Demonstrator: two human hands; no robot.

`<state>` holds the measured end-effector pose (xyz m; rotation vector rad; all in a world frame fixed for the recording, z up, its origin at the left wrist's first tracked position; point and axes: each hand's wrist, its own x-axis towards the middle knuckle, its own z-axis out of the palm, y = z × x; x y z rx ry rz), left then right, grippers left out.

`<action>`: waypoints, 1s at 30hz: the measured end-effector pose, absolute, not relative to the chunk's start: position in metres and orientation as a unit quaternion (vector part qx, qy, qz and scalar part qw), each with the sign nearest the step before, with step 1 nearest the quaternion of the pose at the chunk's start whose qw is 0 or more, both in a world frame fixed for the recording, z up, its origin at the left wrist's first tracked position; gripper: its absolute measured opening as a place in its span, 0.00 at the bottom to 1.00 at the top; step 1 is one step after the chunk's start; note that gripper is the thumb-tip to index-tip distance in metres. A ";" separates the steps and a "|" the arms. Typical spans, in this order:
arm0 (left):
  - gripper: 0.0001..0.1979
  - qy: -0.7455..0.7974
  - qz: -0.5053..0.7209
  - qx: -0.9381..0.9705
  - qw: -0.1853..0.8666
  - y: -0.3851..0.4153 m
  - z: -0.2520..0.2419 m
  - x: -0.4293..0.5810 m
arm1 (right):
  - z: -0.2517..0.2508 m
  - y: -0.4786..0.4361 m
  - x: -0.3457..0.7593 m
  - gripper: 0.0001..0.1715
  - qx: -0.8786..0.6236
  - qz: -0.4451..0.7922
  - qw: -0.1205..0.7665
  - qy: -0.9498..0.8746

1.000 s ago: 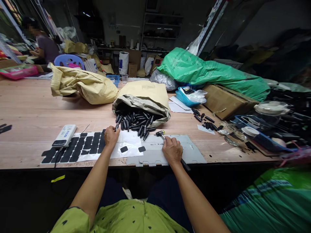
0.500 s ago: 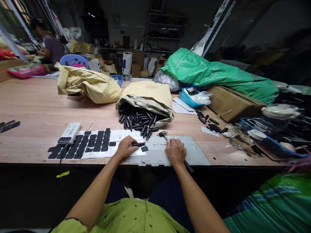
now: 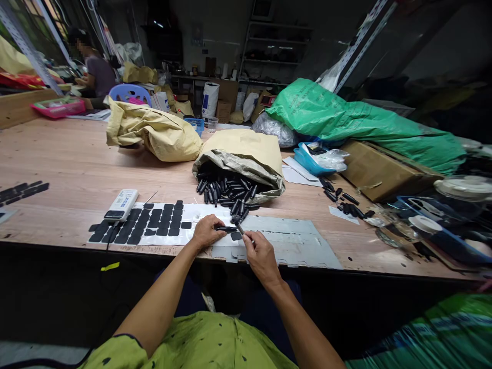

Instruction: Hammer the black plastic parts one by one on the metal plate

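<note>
Pinching a slim black piece (image 3: pixel 226 228) in the left hand (image 3: pixel 207 233) and gripping a small hammer (image 3: pixel 241 229) in the right hand (image 3: pixel 261 251), near the front edge of the worktop (image 3: pixel 73 154), where a white sheet (image 3: pixel 195 212) meets a grey board (image 3: pixel 300 246). Hemmed in ahead by an open sack (image 3: pixel 246 143) spilling black pieces (image 3: pixel 225 188), less crowded leftward past a white device (image 3: pixel 122 205). Bounded farther right by a cardboard box (image 3: pixel 380 166), backed by a dim room with shelves (image 3: pixel 274 40).
</note>
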<state>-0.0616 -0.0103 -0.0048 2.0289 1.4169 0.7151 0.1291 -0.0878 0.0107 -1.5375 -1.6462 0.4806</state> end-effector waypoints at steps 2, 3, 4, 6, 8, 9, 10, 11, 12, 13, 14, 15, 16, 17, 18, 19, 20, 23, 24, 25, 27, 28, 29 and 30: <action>0.07 0.525 0.261 0.760 0.278 -0.009 -0.007 -0.061 | 0.010 -0.093 0.117 0.17 -0.603 0.205 0.402 -0.658; 0.07 0.525 0.258 0.762 0.278 -0.009 -0.007 -0.061 | 0.008 -0.095 0.113 0.18 -0.601 0.205 0.399 -0.661; 0.07 0.526 0.255 0.762 0.278 -0.009 -0.008 -0.061 | 0.007 -0.096 0.111 0.18 -0.601 0.202 0.395 -0.665; 0.05 0.531 0.254 0.759 0.277 -0.008 -0.009 -0.061 | 0.003 -0.096 0.108 0.18 -0.602 0.196 0.382 -0.674; 0.05 0.535 0.257 0.756 0.277 -0.009 -0.008 -0.061 | 0.000 -0.095 0.108 0.18 -0.605 0.194 0.368 -0.679; 0.05 0.535 0.259 0.754 0.278 -0.009 -0.008 -0.061 | 0.000 -0.094 0.109 0.18 -0.607 0.192 0.366 -0.679; 0.05 0.535 0.261 0.753 0.280 -0.009 -0.007 -0.061 | 0.000 -0.093 0.110 0.17 -0.609 0.190 0.368 -0.676; 0.05 0.533 0.263 0.753 0.281 -0.010 -0.007 -0.061 | 0.001 -0.093 0.112 0.17 -0.611 0.187 0.374 -0.672; 0.06 0.532 0.265 0.753 0.281 -0.010 -0.007 -0.061 | 0.002 -0.092 0.113 0.17 -0.613 0.182 0.383 -0.667; 0.06 0.531 0.267 0.753 0.282 -0.010 -0.007 -0.061 | 0.004 -0.093 0.114 0.17 -0.614 0.178 0.392 -0.661; 0.06 0.532 0.268 0.752 0.281 -0.010 -0.007 -0.061 | 0.005 -0.093 0.115 0.17 -0.615 0.175 0.399 -0.658; 0.06 0.532 0.270 0.752 0.281 -0.010 -0.007 -0.061 | 0.006 -0.094 0.116 0.17 -0.615 0.172 0.403 -0.655; 0.05 0.533 0.272 0.751 0.280 -0.010 -0.008 -0.061 | 0.006 -0.095 0.117 0.17 -0.616 0.170 0.404 -0.655; 0.06 0.534 0.275 0.750 0.279 -0.010 -0.008 -0.061 | 0.005 -0.096 0.117 0.17 -0.618 0.171 0.400 -0.655; 0.06 0.533 0.277 0.749 0.280 -0.010 -0.008 -0.061 | 0.004 -0.097 0.117 0.17 -0.621 0.175 0.394 -0.655; 0.06 0.533 0.279 0.748 0.281 -0.010 -0.008 -0.061 | 0.003 -0.098 0.117 0.16 -0.625 0.180 0.387 -0.654; 0.06 0.533 0.280 0.747 0.282 -0.010 -0.008 -0.061 | 0.001 -0.098 0.118 0.16 -0.628 0.185 0.382 -0.652; 0.06 0.534 0.275 0.748 0.284 -0.011 -0.006 -0.061 | -0.001 -0.096 0.122 0.16 -0.632 0.189 0.387 -0.644; 0.06 0.533 0.273 0.749 0.283 -0.012 -0.005 -0.061 | -0.001 -0.093 0.125 0.17 -0.636 0.183 0.392 -0.639; 0.06 0.533 0.270 0.750 0.283 -0.012 -0.004 -0.061 | 0.000 -0.090 0.130 0.17 -0.644 0.172 0.395 -0.632; 0.06 0.533 0.266 0.752 0.283 -0.012 -0.003 -0.061 | 0.002 -0.081 0.142 0.17 -0.675 0.135 0.384 -0.615; 0.06 0.532 0.264 0.753 0.283 -0.012 -0.003 -0.061 | 0.003 -0.076 0.149 0.17 -0.698 0.108 0.368 -0.605; 0.06 0.532 0.262 0.754 0.282 -0.012 -0.003 -0.061 | 0.004 -0.071 0.157 0.16 -0.721 0.078 0.343 -0.596; 0.06 0.532 0.261 0.755 0.281 -0.012 -0.004 -0.061 | 0.004 -0.066 0.164 0.16 -0.746 0.046 0.312 -0.587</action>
